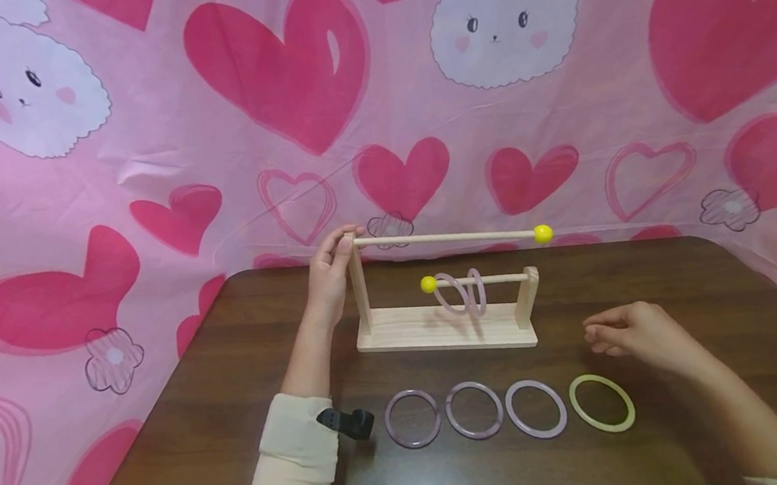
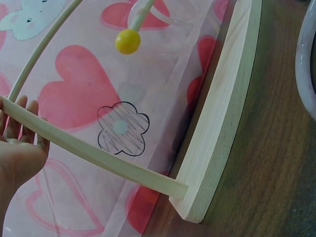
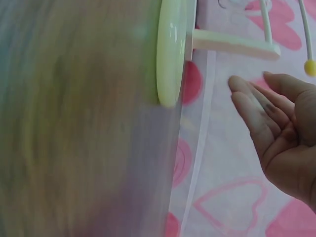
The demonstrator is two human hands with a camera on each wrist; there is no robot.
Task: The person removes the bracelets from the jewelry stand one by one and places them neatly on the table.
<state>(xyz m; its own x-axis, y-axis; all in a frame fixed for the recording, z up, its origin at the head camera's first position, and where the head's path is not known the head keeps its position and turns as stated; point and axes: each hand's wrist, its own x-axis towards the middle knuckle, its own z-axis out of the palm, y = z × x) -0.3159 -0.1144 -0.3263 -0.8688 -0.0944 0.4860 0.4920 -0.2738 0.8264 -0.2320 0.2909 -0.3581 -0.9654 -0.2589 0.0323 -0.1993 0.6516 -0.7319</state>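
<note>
Two pink rings (image 1: 462, 291) hang on the wooden rack's (image 1: 446, 329) lower rod; my left hand (image 1: 330, 273) pinches the upper rod's (image 1: 444, 238) end, my right hand (image 1: 632, 334) hovers relaxed, empty.

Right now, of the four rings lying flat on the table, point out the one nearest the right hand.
The pale yellow-green ring, rightmost in the row, lies just below the right hand. The other three rings, all pinkish purple, sit farther left.

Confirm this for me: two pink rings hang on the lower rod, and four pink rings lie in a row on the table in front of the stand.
Not quite. The head view shows three pink rings and one yellow-green ring in that row on the table. Two pink rings do hang on the lower rod.
</note>
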